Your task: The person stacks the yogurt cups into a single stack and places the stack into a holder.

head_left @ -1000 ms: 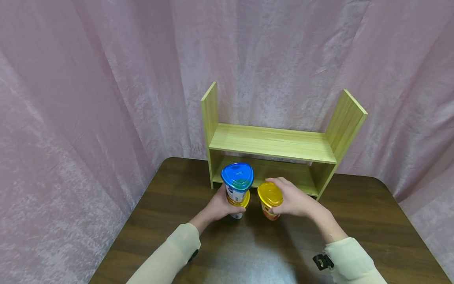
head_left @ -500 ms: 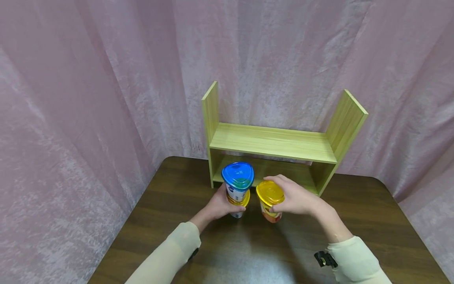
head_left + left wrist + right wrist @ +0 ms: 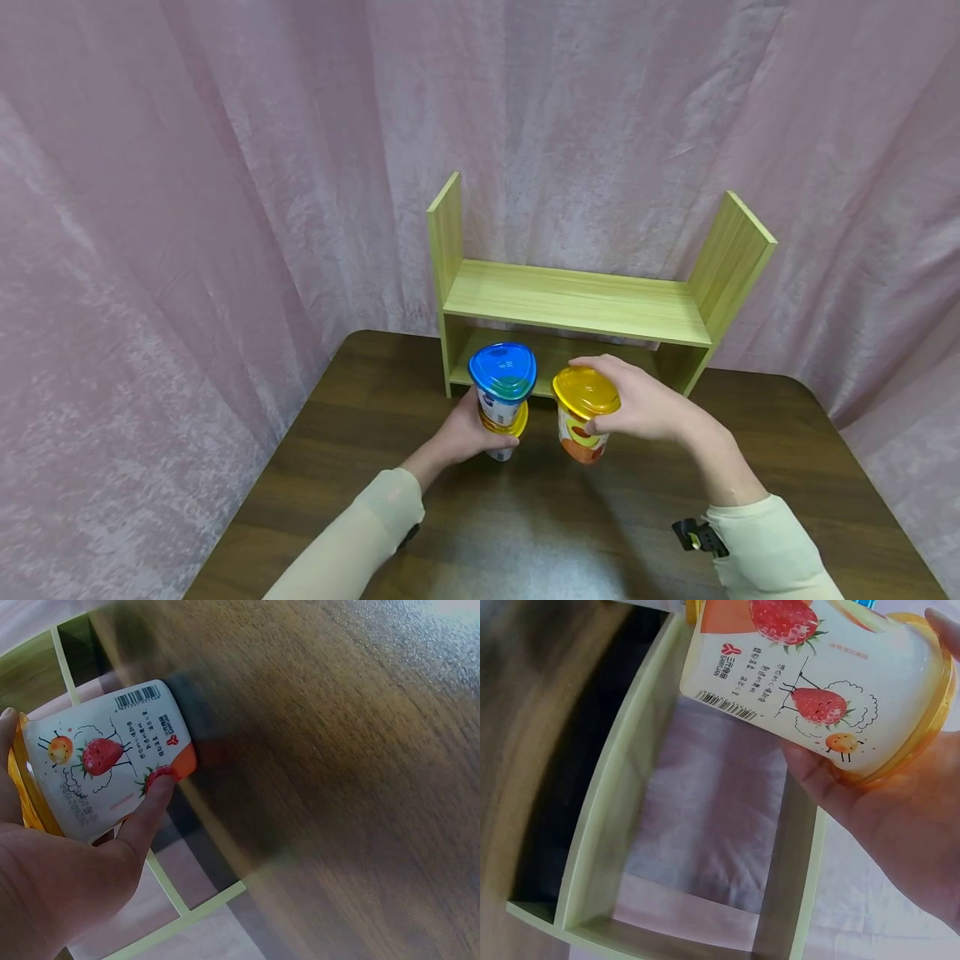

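Note:
My left hand (image 3: 459, 433) grips a yellow-lidded yogurt cup (image 3: 97, 757) with strawberry pictures on its white side. On top of that cup stands a blue-lidded cup (image 3: 502, 372), stacked upright. To the right, my right hand (image 3: 647, 404) holds another yellow-lidded yogurt cup (image 3: 583, 393) by its upper part, thumb on the near side and fingers behind. This cup is raised over the table, tilted a little, a small gap from the stack. In the right wrist view its strawberry print (image 3: 821, 706) shows, with the lid near the palm.
A pale wooden two-tier shelf (image 3: 577, 300) stands behind the cups at the back of the dark wooden table (image 3: 337, 417). Its lower tier lies just beyond both hands. A pink curtain (image 3: 585, 125) hangs behind.
My right hand has lifted its yellow-lidded yogurt cup and moved it slightly right, away from the stack. My left hand and the two stacked cups have stayed in place.

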The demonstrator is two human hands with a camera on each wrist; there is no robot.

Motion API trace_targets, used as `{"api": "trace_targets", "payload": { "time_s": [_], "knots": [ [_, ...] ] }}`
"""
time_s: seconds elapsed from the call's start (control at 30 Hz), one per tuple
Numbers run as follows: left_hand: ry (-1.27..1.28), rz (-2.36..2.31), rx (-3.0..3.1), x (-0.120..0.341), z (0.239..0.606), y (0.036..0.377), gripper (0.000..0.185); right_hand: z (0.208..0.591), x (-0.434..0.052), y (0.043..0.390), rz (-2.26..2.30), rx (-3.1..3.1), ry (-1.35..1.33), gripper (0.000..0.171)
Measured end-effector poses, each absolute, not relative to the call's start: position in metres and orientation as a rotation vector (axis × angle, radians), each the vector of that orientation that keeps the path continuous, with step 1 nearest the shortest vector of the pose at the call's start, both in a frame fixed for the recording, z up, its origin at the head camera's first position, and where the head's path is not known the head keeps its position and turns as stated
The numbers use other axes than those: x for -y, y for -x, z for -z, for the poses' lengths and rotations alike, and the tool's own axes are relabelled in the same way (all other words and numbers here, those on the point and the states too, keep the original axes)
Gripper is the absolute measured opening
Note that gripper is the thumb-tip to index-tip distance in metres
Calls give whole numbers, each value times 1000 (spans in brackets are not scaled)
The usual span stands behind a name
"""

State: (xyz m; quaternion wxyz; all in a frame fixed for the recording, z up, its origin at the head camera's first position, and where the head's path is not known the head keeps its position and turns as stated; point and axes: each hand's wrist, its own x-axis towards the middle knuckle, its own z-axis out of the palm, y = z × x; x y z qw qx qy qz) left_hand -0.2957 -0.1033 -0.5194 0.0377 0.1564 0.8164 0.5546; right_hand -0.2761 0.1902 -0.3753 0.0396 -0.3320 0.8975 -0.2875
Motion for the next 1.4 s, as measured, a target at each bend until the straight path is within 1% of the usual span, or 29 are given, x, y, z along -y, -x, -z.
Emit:
{"api": "trace_targets", "payload": {
  "time_s": [0.7, 1.1, 1.4],
  "knots": [
    [-480, -1685, -2505, 104, 517, 294, 92, 354, -186, 275, 897, -2880, 984, 84],
    [-490, -1685, -2515, 105, 516, 294, 93, 348, -183, 280, 895, -2928, 1079, 78],
    [-477, -1669, -2524, 104, 515, 294, 92, 340, -181, 281, 885, -2946, 1023, 82]
  ]
}}
